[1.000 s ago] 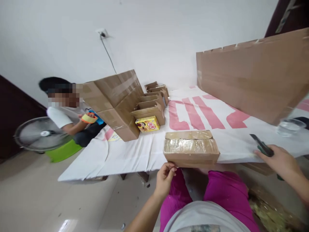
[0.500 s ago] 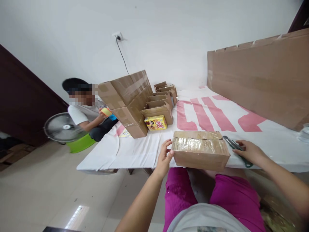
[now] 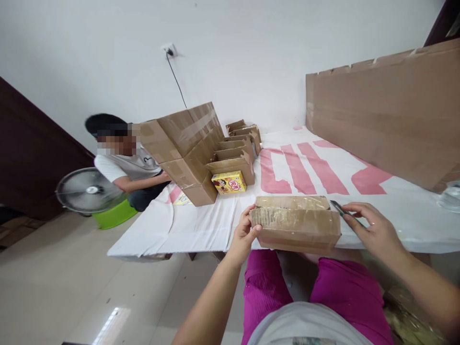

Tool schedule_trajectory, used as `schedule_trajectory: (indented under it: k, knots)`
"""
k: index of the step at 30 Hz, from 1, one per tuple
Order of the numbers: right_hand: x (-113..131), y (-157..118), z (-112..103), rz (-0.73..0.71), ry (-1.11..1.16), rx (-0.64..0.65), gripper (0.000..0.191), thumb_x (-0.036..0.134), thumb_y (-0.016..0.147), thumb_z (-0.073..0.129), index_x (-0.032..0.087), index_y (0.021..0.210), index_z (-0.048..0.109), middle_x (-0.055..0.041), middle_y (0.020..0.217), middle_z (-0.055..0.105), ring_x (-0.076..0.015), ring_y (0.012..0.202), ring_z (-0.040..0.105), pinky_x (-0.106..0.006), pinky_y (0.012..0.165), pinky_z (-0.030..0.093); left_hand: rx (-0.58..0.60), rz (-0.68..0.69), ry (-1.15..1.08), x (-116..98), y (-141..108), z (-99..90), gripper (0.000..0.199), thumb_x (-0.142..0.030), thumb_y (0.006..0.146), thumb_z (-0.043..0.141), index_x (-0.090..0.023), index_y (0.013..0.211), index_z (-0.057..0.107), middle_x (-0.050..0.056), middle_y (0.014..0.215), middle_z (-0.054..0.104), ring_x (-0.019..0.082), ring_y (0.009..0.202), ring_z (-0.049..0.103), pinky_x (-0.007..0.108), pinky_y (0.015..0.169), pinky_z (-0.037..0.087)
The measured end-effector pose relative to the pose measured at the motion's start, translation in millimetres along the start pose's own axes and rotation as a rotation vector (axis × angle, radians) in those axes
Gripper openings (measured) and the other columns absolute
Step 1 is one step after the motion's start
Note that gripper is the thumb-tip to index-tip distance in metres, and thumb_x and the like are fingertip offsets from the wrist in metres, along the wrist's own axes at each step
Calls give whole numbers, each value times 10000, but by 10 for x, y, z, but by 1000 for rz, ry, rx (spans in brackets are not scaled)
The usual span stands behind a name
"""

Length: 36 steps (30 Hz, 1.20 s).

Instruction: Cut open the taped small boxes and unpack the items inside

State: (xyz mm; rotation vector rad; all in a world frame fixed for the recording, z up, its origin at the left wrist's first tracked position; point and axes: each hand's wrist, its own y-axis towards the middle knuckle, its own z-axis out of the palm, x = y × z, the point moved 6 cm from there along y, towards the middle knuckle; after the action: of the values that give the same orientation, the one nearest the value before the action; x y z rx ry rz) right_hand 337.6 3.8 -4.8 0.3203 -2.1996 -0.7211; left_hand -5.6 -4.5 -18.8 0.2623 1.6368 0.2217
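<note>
A brown cardboard box (image 3: 298,225) with shiny clear tape across its top lies at the table's front edge, above my knees. My left hand (image 3: 246,235) grips its left end, thumb on the near side and fingers behind. Just off the box's right end, my right hand (image 3: 368,223) is closed around a utility knife (image 3: 339,209). The knife's tip points up and left, close to the box's far right corner; part of its dark green handle is hidden by my fingers.
A yellow printed box (image 3: 229,182) stands beside a row of open cardboard boxes (image 3: 233,160) and stacked taped cartons (image 3: 183,143). Along the right rises a large cardboard sheet (image 3: 381,115). A co-worker (image 3: 125,163) crouches at left near a fan (image 3: 94,190).
My right hand has picked up the utility knife from the table and raised it toward the box. My left hand has tightened on the box's end, which tilts slightly.
</note>
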Motion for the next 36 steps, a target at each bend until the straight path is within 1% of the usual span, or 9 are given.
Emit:
schedule_trajectory:
  k: [6,9,12,14,19,22,26,33,36]
  knots:
    - [362,-93,-37,-100,104,-15,243,376,948,438,248,1057,613,-76,1082,633,-229,1046,599,-395,928,485,-1,8,24,11,1,2,338,-489,813,650,-200,982,694,97,1457,402,298,1394,324,436,1151,267]
    - [470,-128,-30,-121,91,8,259,379,930,479,253,1127,592,-72,1117,628,-229,1056,601,-392,931,493,8,11,20,30,-1,7,338,-489,822,641,-208,1000,696,91,1467,386,290,1403,311,422,1159,256]
    - [564,-128,25,-120,40,56,362,402,886,562,260,1219,550,-76,1168,615,-236,1054,600,-387,898,515,14,9,20,10,-8,11,352,-491,824,636,-213,1034,690,97,1462,380,289,1401,315,427,1158,258]
    - [628,-110,66,-110,11,71,394,394,872,587,266,1241,536,-74,1190,610,-239,1064,600,-379,870,528,7,19,56,-59,0,5,358,-494,818,638,-206,1025,687,108,1453,382,294,1395,325,442,1155,258]
    - [808,-38,126,-131,18,76,273,325,897,536,260,1160,569,-54,1095,653,-225,1004,629,-354,791,545,-51,132,211,-386,116,5,273,-443,768,698,-186,849,658,124,1438,415,300,1378,348,464,1141,255]
    - [824,10,145,-72,25,80,266,304,886,538,248,1144,571,-58,1087,673,-230,976,643,-351,744,549,-83,136,235,-464,223,52,247,-410,749,712,-176,735,635,135,1356,507,298,1283,465,462,1100,312]
    - [782,50,176,-15,16,87,311,325,871,542,233,1168,563,-69,1117,682,-236,917,656,-371,726,546,-140,73,172,-373,320,111,276,-418,767,678,-172,651,628,130,1215,605,286,1160,562,456,1043,384]
    - [730,71,221,-7,-1,121,354,362,888,522,231,1216,544,-81,1208,654,-210,826,662,-354,688,540,-151,122,193,-314,312,152,270,-427,838,611,-195,943,701,97,1078,696,269,1279,484,466,1095,337]
    - [723,50,215,-32,14,107,360,370,893,525,234,1226,525,-82,1190,658,-218,868,663,-363,726,544,-156,232,252,-393,246,148,257,-415,873,574,-197,955,682,93,1089,689,265,1259,501,483,1078,354]
